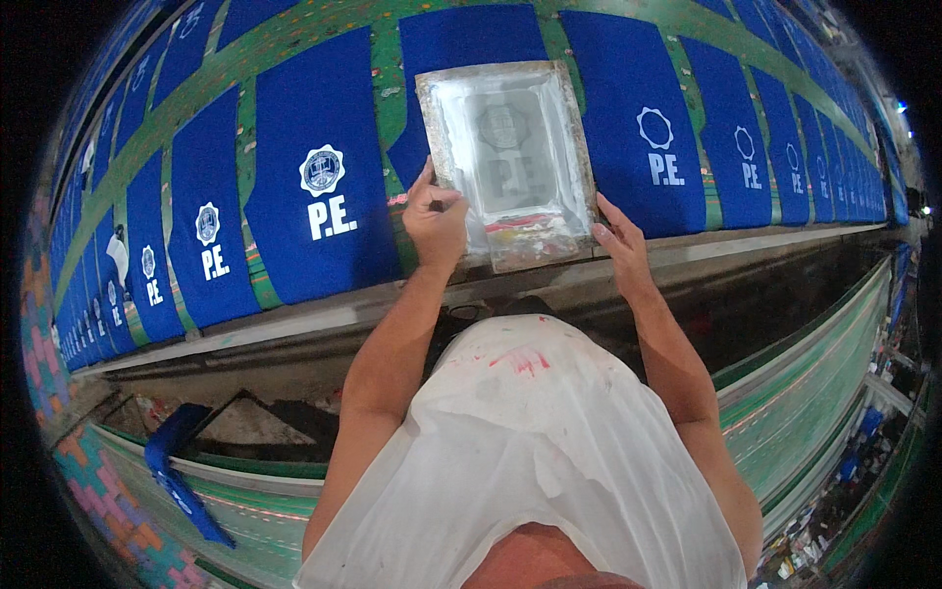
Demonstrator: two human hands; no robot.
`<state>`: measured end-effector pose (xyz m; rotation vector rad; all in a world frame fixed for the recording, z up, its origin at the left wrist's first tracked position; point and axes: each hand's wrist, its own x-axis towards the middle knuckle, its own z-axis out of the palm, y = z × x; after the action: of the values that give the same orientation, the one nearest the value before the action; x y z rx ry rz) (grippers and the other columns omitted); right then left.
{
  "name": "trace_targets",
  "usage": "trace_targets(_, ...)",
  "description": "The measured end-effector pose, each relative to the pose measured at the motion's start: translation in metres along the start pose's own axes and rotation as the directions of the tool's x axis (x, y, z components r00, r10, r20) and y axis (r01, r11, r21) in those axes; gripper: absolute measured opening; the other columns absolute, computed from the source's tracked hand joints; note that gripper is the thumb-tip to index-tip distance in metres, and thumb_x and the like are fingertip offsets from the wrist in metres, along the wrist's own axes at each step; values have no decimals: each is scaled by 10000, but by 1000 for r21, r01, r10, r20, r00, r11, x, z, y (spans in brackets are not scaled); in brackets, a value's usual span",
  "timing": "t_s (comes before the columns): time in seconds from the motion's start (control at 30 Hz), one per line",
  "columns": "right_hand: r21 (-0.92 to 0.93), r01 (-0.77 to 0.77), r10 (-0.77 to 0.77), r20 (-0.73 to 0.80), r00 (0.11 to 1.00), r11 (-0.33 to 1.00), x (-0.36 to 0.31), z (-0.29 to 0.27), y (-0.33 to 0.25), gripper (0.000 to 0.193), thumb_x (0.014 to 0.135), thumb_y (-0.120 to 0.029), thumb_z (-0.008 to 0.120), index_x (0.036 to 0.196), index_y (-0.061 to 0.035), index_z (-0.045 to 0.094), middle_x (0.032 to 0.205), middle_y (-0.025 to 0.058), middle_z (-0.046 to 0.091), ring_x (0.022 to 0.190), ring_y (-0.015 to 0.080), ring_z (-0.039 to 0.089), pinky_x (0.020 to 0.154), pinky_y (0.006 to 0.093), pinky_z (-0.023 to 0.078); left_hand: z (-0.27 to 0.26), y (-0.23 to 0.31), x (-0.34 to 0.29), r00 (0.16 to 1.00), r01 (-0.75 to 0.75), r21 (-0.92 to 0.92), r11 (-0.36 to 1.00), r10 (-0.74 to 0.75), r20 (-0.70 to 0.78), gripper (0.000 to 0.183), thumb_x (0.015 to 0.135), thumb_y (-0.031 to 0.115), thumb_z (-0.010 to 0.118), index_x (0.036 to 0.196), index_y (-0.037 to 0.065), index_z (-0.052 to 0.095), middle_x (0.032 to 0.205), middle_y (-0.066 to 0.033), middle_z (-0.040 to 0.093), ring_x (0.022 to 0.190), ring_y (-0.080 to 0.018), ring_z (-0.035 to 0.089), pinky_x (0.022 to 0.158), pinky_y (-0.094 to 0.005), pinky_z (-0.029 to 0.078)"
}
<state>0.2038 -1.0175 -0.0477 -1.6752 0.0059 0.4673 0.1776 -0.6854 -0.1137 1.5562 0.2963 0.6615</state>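
The left hand [437,224] pinched the left side of the framed screen [505,147], while the right hand [622,243] lay along its right edge, whether gripping or merely steadying could not be told; holding opposite sides probably served to level and square it over the blue cloth panel [471,34] on the green desk [388,108]. The screen hid the panel's middle, its own design looked faint, and whether it touched the panel was unclear.

Multicoloured floor [86,466] lower left; clutter [856,459] beside rear green table [800,412].
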Motion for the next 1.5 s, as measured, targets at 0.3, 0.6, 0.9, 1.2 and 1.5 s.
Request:
trace_targets(0.3, -64, 59, -55, 57, 997, 996, 2, -8, 2, 685, 1115, -188, 720, 1714, 39, 477, 1631, 158, 623, 1410, 222, 617, 1214, 370, 475, 0, -8, 2, 1000, 3, -51, 999, -3, 3, 152, 781, -113, 785, 815, 22, 723, 1531, -420, 645, 1481, -401, 650, 1231, -447, 470)
trace_targets(0.6, -81, 112, -106, 81, 991, 990, 6, -13, 11, 702, 1105, -202, 743, 1709, 40, 481, 1640, 158, 625, 1418, 214, 621, 1216, 377, 476, 4, 1, 2, 997, 70, -98, 993, -71, -4, 163, 795, -140, 777, 809, 11, 719, 1551, -408, 638, 1460, -378, 662, 1232, -437, 469)
trace_targets(0.9, -144, 136, -127, 69, 989, 980, 9, -16, 16, 669, 1078, -189, 756, 1662, 52, 534, 1622, 200, 646, 1422, 257, 640, 1214, 403, 483, -1, -18, 2, 1000, 10, -62, 998, -9, 26, 192, 787, -176, 797, 822, -11, 707, 1633, -355, 596, 1427, -342, 687, 1183, -422, 535)
trace_targets(1.2, -635, 661, -621, 343, 705, 399, -18, 27, -56, 473, 987, -156, 788, 1442, -41, 728, 1502, 196, 693, 1391, 390, 658, 1176, 479, 519, -12, -18, 5, 995, -33, -15, 999, 34, 89, 159, 788, -160, 794, 845, -32, 718, 1631, -372, 589, 1440, -376, 678, 1189, -461, 538)
trace_targets(1.5, -603, 733, -507, 546, 667, 315, -7, 64, -69, 397, 913, -44, 688, 1304, -57, 758, 1270, 133, 741, 1238, 375, 701, 1083, 509, 557, -11, -7, 7, 996, -20, -23, 1000, 22, 85, 154, 768, -85, 830, 819, 27, 738, 1525, -327, 690, 1340, -336, 718, 1131, -414, 541)
